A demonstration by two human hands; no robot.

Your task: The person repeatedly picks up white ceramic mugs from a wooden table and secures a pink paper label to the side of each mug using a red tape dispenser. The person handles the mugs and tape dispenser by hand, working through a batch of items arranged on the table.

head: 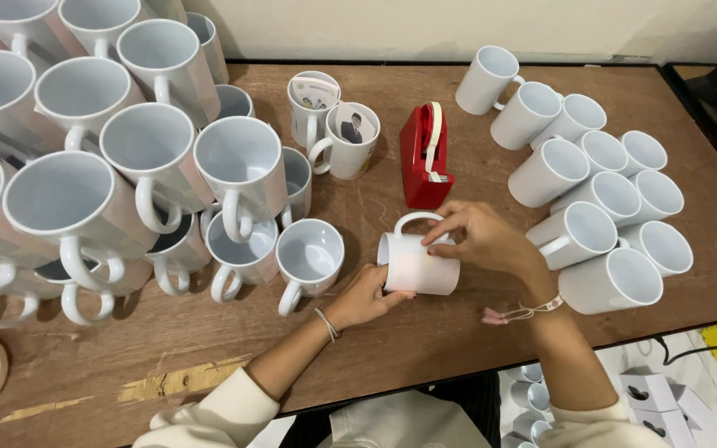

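Brown wooden table (458,332), pale wall behind; left hand (364,297) and right hand (479,239) grasping white mug (421,265) lying sideways.

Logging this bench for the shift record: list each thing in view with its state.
White ceramic mug in hand: on its side, held.
Left hand: gripping mug's base.
Right hand: fingers on mug's side.
Red tape dispenser: upright, tape loaded.
Stacked mugs: piled, upright.
Mugs at right: lying tilted.
Two mugs: paper inside.

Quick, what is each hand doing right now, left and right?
Left hand: closed on the white mug lying on its side, gripping near its mouth.
Right hand: fingers pressed on top of the same mug, near its handle.
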